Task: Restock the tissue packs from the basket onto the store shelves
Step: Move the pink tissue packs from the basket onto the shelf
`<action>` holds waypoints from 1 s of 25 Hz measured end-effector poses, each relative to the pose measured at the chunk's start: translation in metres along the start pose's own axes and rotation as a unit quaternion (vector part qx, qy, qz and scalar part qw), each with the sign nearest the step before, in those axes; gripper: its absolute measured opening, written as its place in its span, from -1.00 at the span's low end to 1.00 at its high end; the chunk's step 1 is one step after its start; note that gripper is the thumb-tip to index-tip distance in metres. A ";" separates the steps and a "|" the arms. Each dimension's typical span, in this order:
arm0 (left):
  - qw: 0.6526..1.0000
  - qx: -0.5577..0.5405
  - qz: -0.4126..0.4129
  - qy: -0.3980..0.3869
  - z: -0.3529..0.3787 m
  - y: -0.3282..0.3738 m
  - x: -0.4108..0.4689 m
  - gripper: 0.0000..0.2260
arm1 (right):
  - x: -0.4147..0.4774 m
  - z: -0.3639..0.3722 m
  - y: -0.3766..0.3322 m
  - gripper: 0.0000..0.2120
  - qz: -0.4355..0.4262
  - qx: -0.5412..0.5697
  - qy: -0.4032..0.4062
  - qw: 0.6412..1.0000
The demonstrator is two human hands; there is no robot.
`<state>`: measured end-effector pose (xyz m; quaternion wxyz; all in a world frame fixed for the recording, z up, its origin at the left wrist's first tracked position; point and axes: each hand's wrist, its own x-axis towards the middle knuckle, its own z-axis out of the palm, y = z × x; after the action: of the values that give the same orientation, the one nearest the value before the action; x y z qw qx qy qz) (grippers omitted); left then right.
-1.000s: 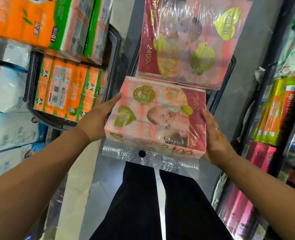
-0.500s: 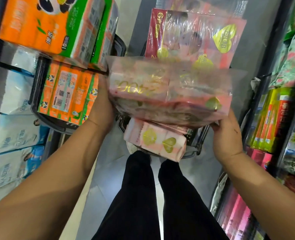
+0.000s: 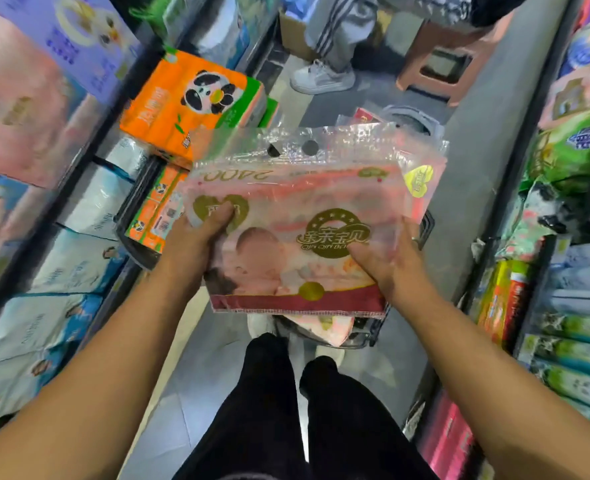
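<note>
Pink tissue pack [image 3: 297, 192] has turned face-up; left hand [image 3: 196, 239] and right hand [image 3: 392, 261] clamp it (thumbs on top).

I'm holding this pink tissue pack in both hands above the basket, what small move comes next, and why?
Probably swing the pink plastic-wrapped tissue pack toward the seemingly matching pink packs shelved low on the right. Left hand and right hand both grip it above the black basket, so only shelving remains.

Setting: narrow shop aisle.
Packed shelves [image 3: 570, 306] both sides; orange panda-print tissue packs [image 3: 189, 98]; black wire basket [image 3: 366, 327] on grey floor [image 3: 470, 161].
</note>
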<state>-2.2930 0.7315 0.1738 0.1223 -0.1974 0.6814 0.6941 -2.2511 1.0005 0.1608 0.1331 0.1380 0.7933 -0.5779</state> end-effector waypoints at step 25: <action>0.924 -0.159 0.132 0.323 -0.340 0.157 -0.250 -0.61 | -0.106 0.273 -0.329 -0.39 -0.176 0.048 -0.286 0.941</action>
<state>-2.1022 0.4114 0.4274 -0.2303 -0.3355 0.5849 0.7017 -2.2610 0.6364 0.4085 0.2437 -0.1683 0.7046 -0.6448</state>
